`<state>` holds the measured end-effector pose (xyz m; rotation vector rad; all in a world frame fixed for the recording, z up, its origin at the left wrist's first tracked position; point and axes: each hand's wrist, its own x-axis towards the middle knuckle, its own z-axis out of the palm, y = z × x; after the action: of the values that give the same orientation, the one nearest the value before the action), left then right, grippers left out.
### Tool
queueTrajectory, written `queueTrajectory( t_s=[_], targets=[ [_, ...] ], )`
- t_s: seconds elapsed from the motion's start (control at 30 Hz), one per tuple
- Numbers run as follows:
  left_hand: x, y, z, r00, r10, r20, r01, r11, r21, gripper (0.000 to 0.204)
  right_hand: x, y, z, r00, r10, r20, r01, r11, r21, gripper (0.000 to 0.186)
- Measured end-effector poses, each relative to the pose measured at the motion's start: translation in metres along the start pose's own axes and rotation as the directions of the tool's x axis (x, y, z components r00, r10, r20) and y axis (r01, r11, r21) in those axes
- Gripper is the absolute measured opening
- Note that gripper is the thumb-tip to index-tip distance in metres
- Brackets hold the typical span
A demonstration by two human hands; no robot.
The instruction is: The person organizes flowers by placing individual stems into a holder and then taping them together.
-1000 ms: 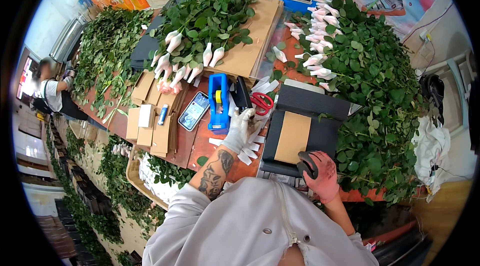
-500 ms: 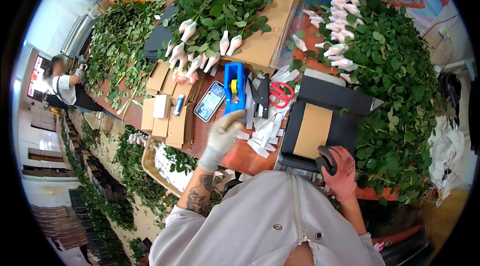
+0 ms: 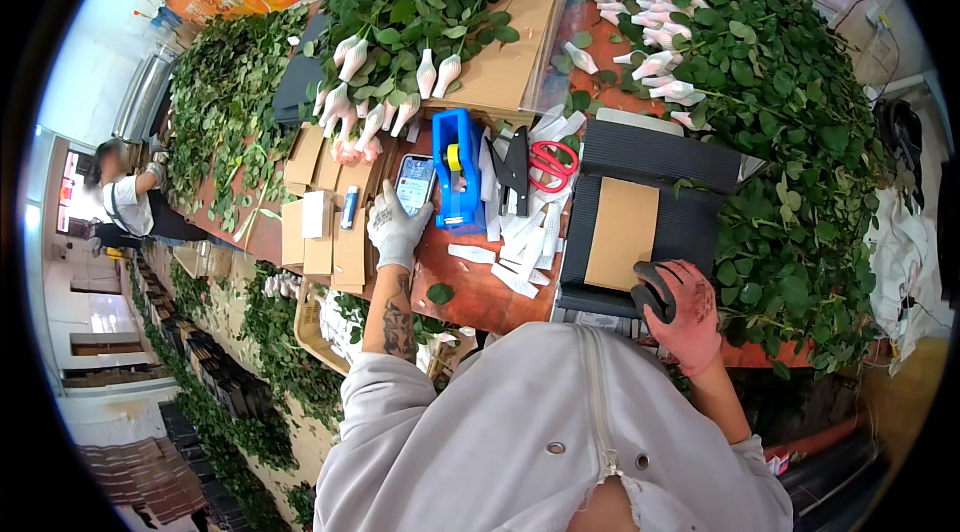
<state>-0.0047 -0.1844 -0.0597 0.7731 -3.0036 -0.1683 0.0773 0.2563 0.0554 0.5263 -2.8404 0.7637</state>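
Phone: we see a smartphone (image 3: pixel 415 184) with a lit screen lying on the red-brown table (image 3: pixel 478 294), left of centre in the frame, just beside the blue tape dispenser (image 3: pixel 457 170).
Left hand: our left hand (image 3: pixel 396 232), in a grey glove, sits at the phone's lower edge with the fingers reaching onto it; they look loosely spread, clamped on nothing, though the view is too small for us to be sure whether they press the screen.
Right hand: our right hand (image 3: pixel 680 310), in a pinkish-red glove, is curled over the near corner of the black corrugated stack (image 3: pixel 690 222), at the lower right of centre; the fingers are bent together over a dark edge, and we cannot tell whether they grasp anything.
Brown card: a rectangular cardboard sheet (image 3: pixel 622 233) lies flat on that black stack, just above the right hand.
Scissors: red-handled scissors (image 3: pixel 550 164) lie right of the dispenser, among white paper strips (image 3: pixel 520 237).
Small boxes: flat cardboard pieces (image 3: pixel 322 222) and a blue tube (image 3: pixel 348 207) lie left of the phone.
Flowers: wrapped buds with green leaves (image 3: pixel 400 92) pile at upper centre; more greenery (image 3: pixel 790 132) fills the right side.
Other person: someone (image 3: pixel 130 197) works at the far left.
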Motion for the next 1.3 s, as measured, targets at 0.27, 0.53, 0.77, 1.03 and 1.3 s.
queueTrajectory(
  t_s=[0.27,0.53,0.77,1.03,1.3],
  targets=[
    [-0.025,-0.034,0.012,0.989,-0.001,-0.149,-0.061,0.91,-0.409,0.067,-0.002,0.001,0.001,1.0,-0.017,-0.007,0.017,1.0,-0.001,0.05],
    [-0.001,-0.05,0.031,0.988,-0.154,-0.004,0.118,0.777,-0.618,0.058,0.0,-0.001,0.0,1.0,-0.022,0.003,0.022,1.0,0.008,0.05],
    [0.04,-0.042,0.03,0.973,-0.199,0.118,0.23,0.784,-0.577,0.043,0.001,0.001,0.0,1.0,-0.019,0.012,0.018,0.999,0.03,0.049],
    [0.037,-0.028,0.026,0.951,-0.294,0.099,0.306,0.832,-0.464,0.04,0.002,-0.002,-0.002,0.999,-0.036,-0.014,0.036,0.999,0.006,0.049],
    [0.03,-0.013,0.014,0.967,-0.253,0.01,0.238,0.894,-0.381,0.039,0.003,0.0,-0.002,0.999,-0.04,-0.013,0.04,0.999,0.021,0.05]
  ],
)
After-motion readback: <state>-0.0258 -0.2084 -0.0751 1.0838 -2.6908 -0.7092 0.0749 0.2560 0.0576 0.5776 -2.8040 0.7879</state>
